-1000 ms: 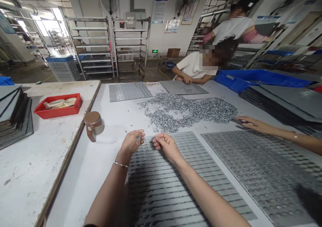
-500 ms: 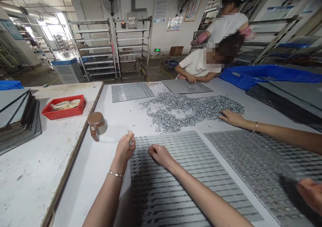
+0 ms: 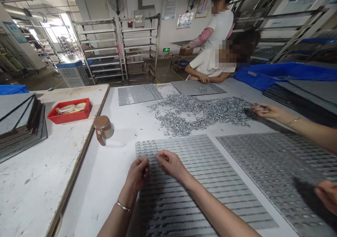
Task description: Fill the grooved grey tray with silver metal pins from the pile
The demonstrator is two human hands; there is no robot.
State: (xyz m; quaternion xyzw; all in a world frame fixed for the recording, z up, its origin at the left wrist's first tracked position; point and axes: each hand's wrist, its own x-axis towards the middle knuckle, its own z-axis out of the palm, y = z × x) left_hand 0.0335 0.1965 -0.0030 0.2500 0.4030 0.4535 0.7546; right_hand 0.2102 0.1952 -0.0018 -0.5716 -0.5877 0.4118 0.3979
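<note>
Probably the main risk was a nudge: the right hand [image 3: 172,164], curled low over the striped board [image 3: 207,165], sat close to rows of small metal bits [image 3: 147,147] at the far left corner, and a stray knuckle could have pushed some crooked. The left hand [image 3: 137,174] was bent inward over the board's left edge; any bits loose inside it could have dropped onto the table [image 3: 123,119]. A pile [image 3: 223,109] lay beyond the board, a co-worker's hand [image 3: 263,110] at its right end. Whether either of the person's hands gripped anything, I could not tell. The right forearm [image 3: 207,202] hid some stripes, and the board's near edge was cut off.
</note>
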